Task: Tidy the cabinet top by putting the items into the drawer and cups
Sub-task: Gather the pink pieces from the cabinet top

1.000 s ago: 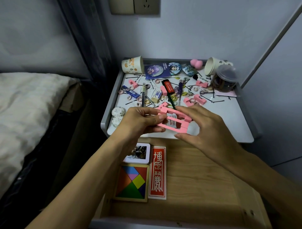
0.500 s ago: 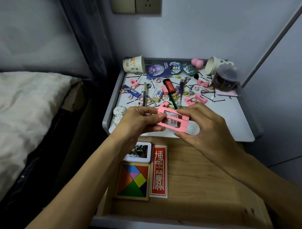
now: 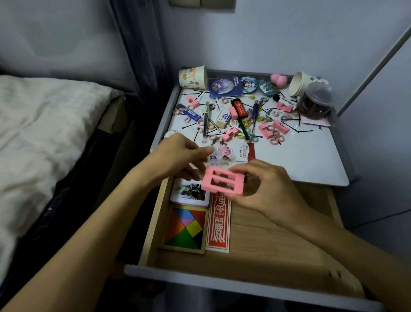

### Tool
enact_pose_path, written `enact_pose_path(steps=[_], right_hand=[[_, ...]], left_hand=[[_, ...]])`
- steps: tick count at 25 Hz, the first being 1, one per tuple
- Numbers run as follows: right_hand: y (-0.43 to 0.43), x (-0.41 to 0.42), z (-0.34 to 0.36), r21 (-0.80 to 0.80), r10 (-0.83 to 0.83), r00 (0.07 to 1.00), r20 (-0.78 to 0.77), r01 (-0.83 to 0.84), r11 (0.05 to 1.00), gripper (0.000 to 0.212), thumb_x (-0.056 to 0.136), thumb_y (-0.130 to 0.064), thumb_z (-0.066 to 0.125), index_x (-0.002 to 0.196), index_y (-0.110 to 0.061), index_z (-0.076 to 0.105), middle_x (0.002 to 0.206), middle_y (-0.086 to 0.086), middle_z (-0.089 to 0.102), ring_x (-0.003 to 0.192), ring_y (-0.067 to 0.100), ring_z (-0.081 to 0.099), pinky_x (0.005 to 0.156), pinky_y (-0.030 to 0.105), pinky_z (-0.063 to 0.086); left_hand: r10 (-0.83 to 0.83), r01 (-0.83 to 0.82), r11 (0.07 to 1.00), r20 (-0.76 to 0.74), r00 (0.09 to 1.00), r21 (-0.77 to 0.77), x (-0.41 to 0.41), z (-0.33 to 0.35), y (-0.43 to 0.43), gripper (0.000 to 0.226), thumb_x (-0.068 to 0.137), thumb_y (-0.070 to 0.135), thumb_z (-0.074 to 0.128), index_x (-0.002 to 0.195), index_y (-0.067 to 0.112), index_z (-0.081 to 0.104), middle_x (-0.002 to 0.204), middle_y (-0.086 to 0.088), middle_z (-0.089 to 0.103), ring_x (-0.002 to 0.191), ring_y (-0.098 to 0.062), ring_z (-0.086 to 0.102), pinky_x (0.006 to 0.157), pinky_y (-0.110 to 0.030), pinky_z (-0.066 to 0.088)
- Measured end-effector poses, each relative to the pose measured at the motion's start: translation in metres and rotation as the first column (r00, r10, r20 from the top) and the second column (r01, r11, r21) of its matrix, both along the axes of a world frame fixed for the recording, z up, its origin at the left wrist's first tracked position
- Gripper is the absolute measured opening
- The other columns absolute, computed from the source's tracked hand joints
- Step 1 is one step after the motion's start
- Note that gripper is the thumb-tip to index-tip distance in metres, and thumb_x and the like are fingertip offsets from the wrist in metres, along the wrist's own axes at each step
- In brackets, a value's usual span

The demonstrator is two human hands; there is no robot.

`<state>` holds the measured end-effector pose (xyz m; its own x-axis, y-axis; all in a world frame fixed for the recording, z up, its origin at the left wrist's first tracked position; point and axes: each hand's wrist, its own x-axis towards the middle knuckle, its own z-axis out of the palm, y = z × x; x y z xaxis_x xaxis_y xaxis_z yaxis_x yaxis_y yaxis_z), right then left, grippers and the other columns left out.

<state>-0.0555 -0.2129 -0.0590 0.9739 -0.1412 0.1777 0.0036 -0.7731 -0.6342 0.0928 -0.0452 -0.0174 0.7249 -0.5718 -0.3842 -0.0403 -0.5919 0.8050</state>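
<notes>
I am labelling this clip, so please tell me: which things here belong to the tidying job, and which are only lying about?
Part of the job: pink frame held in the right hand; open drawer; upright paper cup; tipped paper cup; hair ties, hairpins and pens on the cabinet top.
Just lying about: bed; wall socket; curtain.

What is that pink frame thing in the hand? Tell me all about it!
The pink frame is a thick, matte rectangle, foam or plastic by its look, with two long openings split by a middle bar. The right hand pinches its right end, holding it tilted above the open drawer. The left hand is beside it; touching or not is unclear.
</notes>
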Motion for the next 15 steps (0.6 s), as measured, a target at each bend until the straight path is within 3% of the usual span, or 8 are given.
enact_pose_path(steps=[2, 4, 5, 9, 11, 15], right_hand=[[0.022, -0.009, -0.016, -0.051, 0.131, 0.975, -0.181, -0.143, 0.988, 0.055, 0.073, -0.033, 0.082, 0.123, -0.021, 0.063, 0.104, -0.013, 0.06, 0.09, 0.002, 0.058, 0.082, 0.024, 0.055], [0.047, -0.011, -0.036, 0.058, 0.303, 0.897, -0.323, -0.301, 0.952, 0.047, 0.076, -0.024, 0.08, 0.12, -0.019, 0.063, 0.097, -0.016, 0.058, 0.085, -0.004, 0.057, 0.077, 0.015, 0.051], [0.057, -0.01, -0.049, 0.086, 0.364, 0.864, -0.347, -0.357, 0.93, 0.041, 0.077, -0.022, 0.078, 0.116, -0.019, 0.065, 0.093, -0.016, 0.057, 0.082, -0.006, 0.056, 0.074, 0.011, 0.047], [0.096, 0.001, -0.099, -0.146, 0.399, 0.853, -0.335, -0.466, 0.873, 0.027, 0.08, -0.038, 0.071, 0.104, -0.025, 0.067, 0.098, -0.008, 0.059, 0.085, 0.005, 0.055, 0.082, 0.023, 0.051], [0.11, 0.006, -0.11, -0.266, 0.429, 0.842, -0.328, -0.518, 0.813, 0.028, 0.083, -0.039, 0.066, 0.107, -0.025, 0.066, 0.102, -0.003, 0.061, 0.094, 0.013, 0.057, 0.087, 0.031, 0.051], [0.115, 0.01, -0.115, -0.312, 0.465, 0.789, -0.402, -0.595, 0.741, 0.043, 0.088, -0.029, 0.063, 0.13, -0.022, 0.055, 0.125, 0.006, 0.053, 0.101, 0.029, 0.061, 0.08, 0.041, 0.056]], left_hand=[[-0.058, -0.015, 0.947, 0.216, 0.975, 0.32, 0.004, -0.013, 0.014, 0.043, 0.087, 0.047, 0.066, 0.081, 0.005, 0.066, 0.071, -0.007, 0.072, 0.06, -0.02, 0.071, 0.058, -0.029, 0.058], [-0.174, -0.083, 0.783, 0.345, 0.922, 0.616, 0.003, -0.03, 0.026, 0.049, 0.083, 0.053, 0.067, 0.084, 0.005, 0.058, 0.085, -0.008, 0.065, 0.077, -0.027, 0.07, 0.067, -0.033, 0.057], [-0.232, -0.097, 0.712, 0.364, 0.902, 0.695, 0.001, -0.038, 0.03, 0.046, 0.084, 0.053, 0.067, 0.091, 0.008, 0.057, 0.091, -0.009, 0.06, 0.087, -0.03, 0.067, 0.07, -0.034, 0.055], [-0.261, -0.032, 0.655, 0.267, 0.928, 0.755, -0.007, -0.057, 0.039, 0.03, 0.091, 0.032, 0.062, 0.11, 0.009, 0.06, 0.106, -0.013, 0.063, 0.1, -0.034, 0.065, 0.083, -0.042, 0.056], [-0.309, -0.011, 0.63, 0.264, 0.914, 0.776, -0.012, -0.062, 0.038, 0.021, 0.093, 0.017, 0.055, 0.109, 0.006, 0.062, 0.1, -0.011, 0.063, 0.098, -0.032, 0.066, 0.078, -0.037, 0.056], [-0.411, 0.027, 0.6, 0.279, 0.868, 0.799, -0.008, -0.065, 0.036, 0.02, 0.092, 0.004, 0.049, 0.109, 0.002, 0.061, 0.073, -0.006, 0.047, 0.098, -0.032, 0.066, 0.071, -0.035, 0.049]])
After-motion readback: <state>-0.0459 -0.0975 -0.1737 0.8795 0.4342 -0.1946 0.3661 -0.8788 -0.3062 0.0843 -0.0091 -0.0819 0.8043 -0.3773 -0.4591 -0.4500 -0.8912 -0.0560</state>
